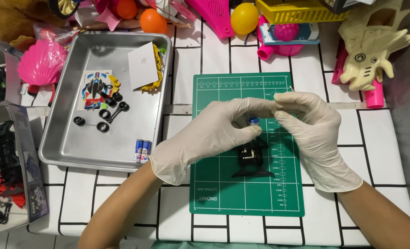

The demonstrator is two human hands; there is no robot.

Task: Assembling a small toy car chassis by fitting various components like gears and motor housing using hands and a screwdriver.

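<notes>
- Left hand, white glove, centre of frame: fingers curled in, thumb and forefinger pinched on a small blue-and-silver cylindrical part, probably a small battery, but too covered to be sure.
- Right hand, also gloved, centre-right: fingertips closed narrow and touching the left hand's fingertips just above that part. Cannot tell if it grips anything itself.
- Black toy-car chassis sits on the green cutting mat, directly under the hands, lower centre. The part is held just above its top end.
- Mat lies on a white table cover with a black grid, centre of frame.
- Metal tray in the left half, well apart from the hands. Inside:
  - sticker sheet showing a car
  - loose black wheels and axles
  - white paper slip lying over a yellow plastic piece
  - two small batteries side by side at the tray's lower right edge, near the left wrist
- Open box with black and red part sprues at lower left edge.
- Pink shell toy upper left, beside the tray.
- Top edge: orange balls, yellow ball, yellow basket.
- Cream-coloured toy blaster upper right, over a pink piece.
</notes>
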